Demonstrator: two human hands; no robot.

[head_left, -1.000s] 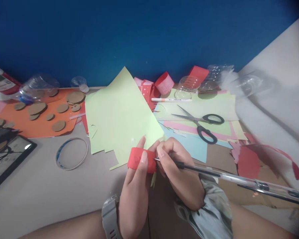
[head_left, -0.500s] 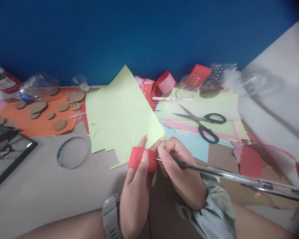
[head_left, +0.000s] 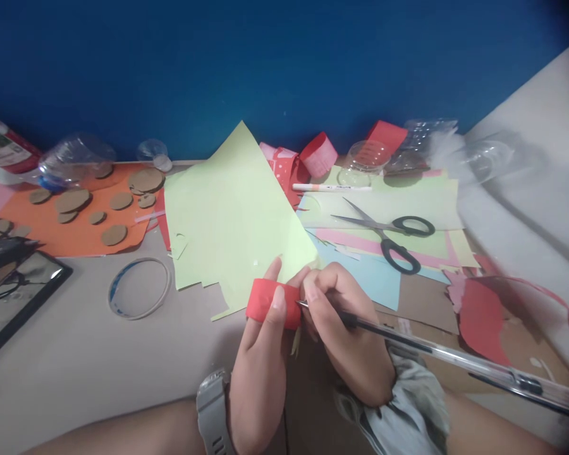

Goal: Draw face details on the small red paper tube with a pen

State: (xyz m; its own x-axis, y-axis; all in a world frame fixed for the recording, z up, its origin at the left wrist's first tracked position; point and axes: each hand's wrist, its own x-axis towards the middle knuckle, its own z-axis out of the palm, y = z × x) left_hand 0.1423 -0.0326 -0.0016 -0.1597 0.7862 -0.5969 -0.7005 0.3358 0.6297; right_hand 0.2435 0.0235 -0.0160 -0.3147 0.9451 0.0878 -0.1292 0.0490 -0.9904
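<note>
Gripping a pen (head_left: 408, 341), the right hand (head_left: 344, 328) has its fingers closed around the shaft, and the tip meets the right end of a red paper band (head_left: 260, 300)! That band sits low in the middle of the view, just in front of a big green sheet (head_left: 227, 215), and the left hand (head_left: 260, 366) has it pinched, thumb across the front, other fingers behind. Over to the right, scissors (head_left: 379, 229) lie spread open on the paper stack (head_left: 427, 196), a white marker (head_left: 332, 188) behind them; off left, a roll of tape (head_left: 139, 316) rests on the table (head_left: 95, 354).
</note>
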